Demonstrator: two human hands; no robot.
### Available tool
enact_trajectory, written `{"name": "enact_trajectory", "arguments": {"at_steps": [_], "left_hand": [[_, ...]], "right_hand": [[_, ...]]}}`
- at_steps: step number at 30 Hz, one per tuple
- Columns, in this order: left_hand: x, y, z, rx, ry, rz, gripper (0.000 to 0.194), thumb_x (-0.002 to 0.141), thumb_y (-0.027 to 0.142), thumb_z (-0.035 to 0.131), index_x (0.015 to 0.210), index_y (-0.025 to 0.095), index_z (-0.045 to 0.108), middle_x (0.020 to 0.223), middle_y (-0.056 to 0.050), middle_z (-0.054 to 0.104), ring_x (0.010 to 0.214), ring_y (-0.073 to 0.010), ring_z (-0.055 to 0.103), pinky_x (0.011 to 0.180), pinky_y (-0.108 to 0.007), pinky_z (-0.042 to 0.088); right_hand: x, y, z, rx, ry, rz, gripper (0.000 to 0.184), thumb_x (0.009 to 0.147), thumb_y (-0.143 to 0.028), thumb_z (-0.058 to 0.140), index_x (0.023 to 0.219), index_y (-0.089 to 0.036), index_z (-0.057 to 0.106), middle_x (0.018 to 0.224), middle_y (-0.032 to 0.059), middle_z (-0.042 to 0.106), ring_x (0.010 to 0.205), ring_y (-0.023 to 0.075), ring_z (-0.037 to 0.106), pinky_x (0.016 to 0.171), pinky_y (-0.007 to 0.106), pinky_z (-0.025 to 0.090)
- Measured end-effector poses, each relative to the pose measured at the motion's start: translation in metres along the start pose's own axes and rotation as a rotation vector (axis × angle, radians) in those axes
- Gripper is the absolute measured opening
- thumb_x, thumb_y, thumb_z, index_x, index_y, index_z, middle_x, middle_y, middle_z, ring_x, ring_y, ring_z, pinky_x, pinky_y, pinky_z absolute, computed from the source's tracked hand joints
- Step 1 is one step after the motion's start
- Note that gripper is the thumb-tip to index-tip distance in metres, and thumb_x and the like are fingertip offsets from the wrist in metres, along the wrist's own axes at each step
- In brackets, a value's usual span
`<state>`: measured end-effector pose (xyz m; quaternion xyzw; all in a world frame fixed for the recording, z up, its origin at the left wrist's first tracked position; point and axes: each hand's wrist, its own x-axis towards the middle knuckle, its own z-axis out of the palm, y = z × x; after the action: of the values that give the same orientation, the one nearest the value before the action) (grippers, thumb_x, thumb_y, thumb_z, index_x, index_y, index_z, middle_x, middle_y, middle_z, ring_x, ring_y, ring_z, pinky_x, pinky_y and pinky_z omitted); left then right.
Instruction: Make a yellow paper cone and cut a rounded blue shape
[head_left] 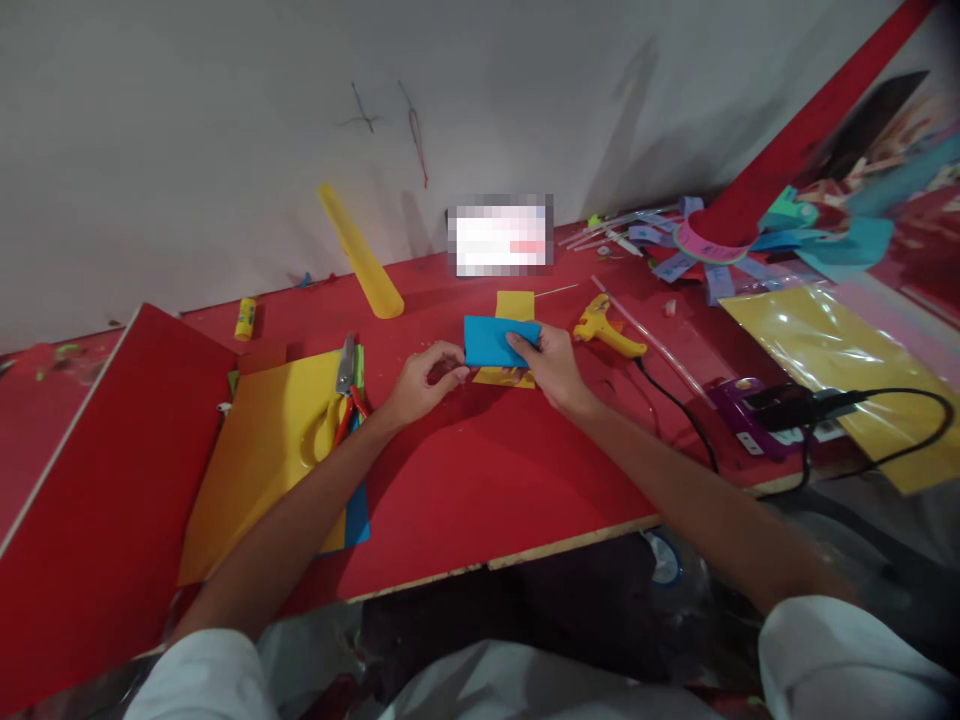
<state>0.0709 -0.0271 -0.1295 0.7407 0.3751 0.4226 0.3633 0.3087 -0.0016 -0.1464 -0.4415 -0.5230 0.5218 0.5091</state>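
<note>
A folded-looking piece of blue paper (491, 342) is held up over the red table by my right hand (553, 365). My right thumb presses flat on its face, with the fingers behind it. At the paper's lower left corner, my left hand (429, 384) has its thumb and fingertips curled together against the edge. Beneath and behind the blue paper lies a yellow paper strip (515, 303), showing above and below it. Just right of my right hand rests a yellow glue gun (609, 328) with a black cord.
On the left are yellow sheets (262, 430), scissors (345, 370), a glue stick (245, 318) and a leaning red board (97, 490). A yellow tube (364, 255) stands behind. To the right lie a purple power strip (750, 415), a plastic-wrapped yellow sheet (847, 370) and a red paper cone (795, 140).
</note>
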Motion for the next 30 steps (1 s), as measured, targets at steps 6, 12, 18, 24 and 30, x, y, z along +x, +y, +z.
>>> {"name": "enact_trajectory", "arguments": {"at_steps": [6,12,18,24,30], "left_hand": [[0.002,-0.001,0.000,0.031,0.003,0.002,0.036,0.093,0.054,0.075,0.093,0.020,0.068,0.081,-0.002,0.074,0.068,-0.0124,0.067,0.065,-0.024,0.053],[0.003,0.003,0.000,0.030,0.017,-0.011,0.041,0.094,0.057,0.074,0.082,0.019,0.066,0.073,-0.002,0.072,0.063,-0.0125,0.066,0.064,-0.025,0.054],[0.004,-0.001,0.000,0.035,0.050,-0.008,0.040,0.093,0.052,0.077,0.080,0.020,0.057,0.070,0.000,0.068,0.062,-0.0113,0.065,0.060,-0.023,0.050],[0.003,-0.008,0.003,-0.064,0.043,-0.053,0.040,0.093,0.048,0.078,0.088,0.022,0.049,0.071,0.003,0.067,0.061,-0.0110,0.068,0.060,-0.022,0.052],[0.004,-0.011,0.004,-0.155,0.035,-0.113,0.053,0.090,0.058,0.078,0.120,0.023,0.052,0.085,-0.001,0.075,0.064,-0.0132,0.070,0.059,-0.023,0.053]], "right_hand": [[-0.004,-0.001,0.003,-0.001,0.028,0.025,0.053,0.083,-0.070,0.076,0.099,-0.022,0.062,0.081,0.0055,0.071,0.059,0.0218,0.074,0.036,0.027,0.050],[-0.010,-0.005,0.004,-0.087,0.008,-0.015,0.056,0.086,-0.074,0.072,0.101,-0.022,0.062,0.084,0.0059,0.070,0.060,0.0224,0.075,0.039,0.028,0.053],[-0.019,-0.015,0.006,-0.296,0.019,-0.151,0.048,0.098,-0.070,0.059,0.104,-0.023,0.069,0.072,0.0029,0.072,0.054,0.0218,0.073,0.049,0.032,0.057],[-0.019,-0.016,0.004,-0.297,0.016,-0.171,0.046,0.100,-0.068,0.058,0.107,-0.024,0.072,0.069,0.0027,0.074,0.055,0.0239,0.073,0.057,0.037,0.060],[-0.019,-0.020,0.003,-0.371,0.008,-0.221,0.049,0.100,-0.069,0.056,0.107,-0.024,0.074,0.082,0.0057,0.078,0.071,0.0261,0.078,0.069,0.038,0.062]]}}
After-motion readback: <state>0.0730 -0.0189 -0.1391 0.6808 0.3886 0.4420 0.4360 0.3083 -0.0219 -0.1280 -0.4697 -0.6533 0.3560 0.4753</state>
